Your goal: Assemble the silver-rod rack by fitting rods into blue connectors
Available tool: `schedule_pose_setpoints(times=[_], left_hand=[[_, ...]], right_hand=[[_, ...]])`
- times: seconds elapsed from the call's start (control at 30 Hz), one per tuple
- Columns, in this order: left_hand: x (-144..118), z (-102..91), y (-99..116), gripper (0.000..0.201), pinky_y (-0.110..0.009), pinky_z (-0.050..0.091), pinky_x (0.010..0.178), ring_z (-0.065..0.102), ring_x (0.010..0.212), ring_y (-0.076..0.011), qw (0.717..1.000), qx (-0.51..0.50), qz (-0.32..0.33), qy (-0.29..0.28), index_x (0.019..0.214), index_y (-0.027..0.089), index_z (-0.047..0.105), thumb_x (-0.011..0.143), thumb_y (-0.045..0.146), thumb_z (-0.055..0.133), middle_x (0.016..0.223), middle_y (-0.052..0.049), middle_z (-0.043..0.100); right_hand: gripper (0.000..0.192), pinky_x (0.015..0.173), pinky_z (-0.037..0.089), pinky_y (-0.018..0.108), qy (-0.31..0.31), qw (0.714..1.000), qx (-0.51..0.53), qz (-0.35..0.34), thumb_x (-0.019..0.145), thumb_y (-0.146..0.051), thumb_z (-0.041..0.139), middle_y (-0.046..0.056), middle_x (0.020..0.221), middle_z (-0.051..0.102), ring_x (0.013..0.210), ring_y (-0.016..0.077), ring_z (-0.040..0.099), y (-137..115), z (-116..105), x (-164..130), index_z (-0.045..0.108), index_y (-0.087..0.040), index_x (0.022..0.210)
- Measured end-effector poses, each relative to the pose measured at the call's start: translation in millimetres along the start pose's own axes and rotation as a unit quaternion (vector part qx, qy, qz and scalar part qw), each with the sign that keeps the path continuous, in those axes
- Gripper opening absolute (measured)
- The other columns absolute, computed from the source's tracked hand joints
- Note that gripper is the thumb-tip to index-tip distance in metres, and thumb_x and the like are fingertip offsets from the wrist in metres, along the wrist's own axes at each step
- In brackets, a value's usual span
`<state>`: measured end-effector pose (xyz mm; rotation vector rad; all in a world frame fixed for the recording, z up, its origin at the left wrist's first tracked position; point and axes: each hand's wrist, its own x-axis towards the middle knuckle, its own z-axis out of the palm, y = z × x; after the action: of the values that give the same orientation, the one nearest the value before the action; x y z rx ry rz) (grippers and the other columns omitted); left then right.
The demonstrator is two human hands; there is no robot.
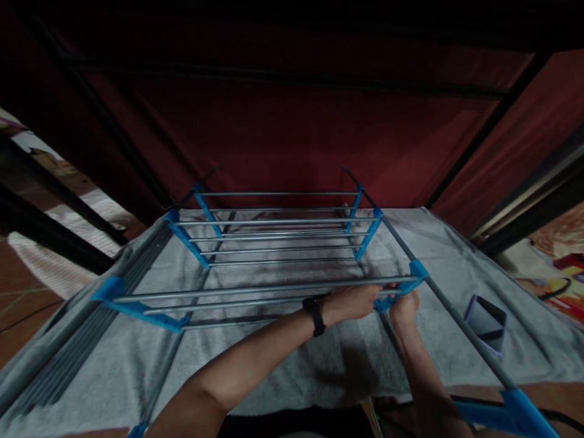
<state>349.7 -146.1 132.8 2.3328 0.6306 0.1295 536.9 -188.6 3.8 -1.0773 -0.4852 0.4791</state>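
Observation:
A folding drying rack (274, 249) of grey metal rods and blue plastic brackets stands in front of me over a grey towel (319, 359). My left hand (353, 302), with a black watch on its wrist, reaches across and grips the near rods close to the right blue bracket (401, 291). My right hand (404, 304) holds the same bracket from below, touching the left hand. Both sets of fingers are curled around the rack's near right corner.
A dark phone (486, 319) lies on the towel to the right of the rack's side rail (456, 316). A dark red wall with black bars rises behind. Colourful items (561, 274) sit at far right. Tiled floor shows at left.

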Motion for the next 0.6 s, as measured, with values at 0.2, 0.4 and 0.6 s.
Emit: schedule_pose_setpoints(times=[0.2,0.4,0.6], left_hand=[[1,-3.0,1,0.042,-0.039,0.059,0.085,0.076,0.105,-0.0325,0.999,-0.022,-0.012,-0.027,0.139,0.021,0.072,0.105,0.024,0.047,0.125,-0.016,0.079],[7,-3.5,1,0.044,-0.040,0.059,0.096,0.076,0.113,-0.0329,0.999,-0.005,-0.032,-0.012,0.139,0.021,0.072,0.106,0.024,0.042,0.131,-0.015,0.079],[12,0.1,-1,0.046,-0.041,0.057,0.107,0.075,0.123,-0.0316,0.999,0.017,-0.037,-0.018,0.143,0.018,0.070,0.108,0.025,0.041,0.135,-0.016,0.079]], right_hand=[[0.031,0.046,0.033,0.024,0.030,0.999,-0.020,0.010,0.075,-0.047,0.075,-0.007,0.057,0.053,0.049,0.0101,0.042,-4,5,-2,0.055,-0.025,0.070],[0.035,0.047,0.033,0.027,0.033,0.999,-0.027,0.019,0.083,-0.055,0.068,-0.006,0.056,0.050,0.051,0.0117,0.039,-2,11,-1,0.053,-0.026,0.070],[0.048,0.048,0.034,0.027,0.034,0.999,-0.031,0.002,0.088,-0.067,0.066,-0.007,0.056,0.046,0.050,0.0118,0.039,2,13,0,0.050,-0.026,0.068]])
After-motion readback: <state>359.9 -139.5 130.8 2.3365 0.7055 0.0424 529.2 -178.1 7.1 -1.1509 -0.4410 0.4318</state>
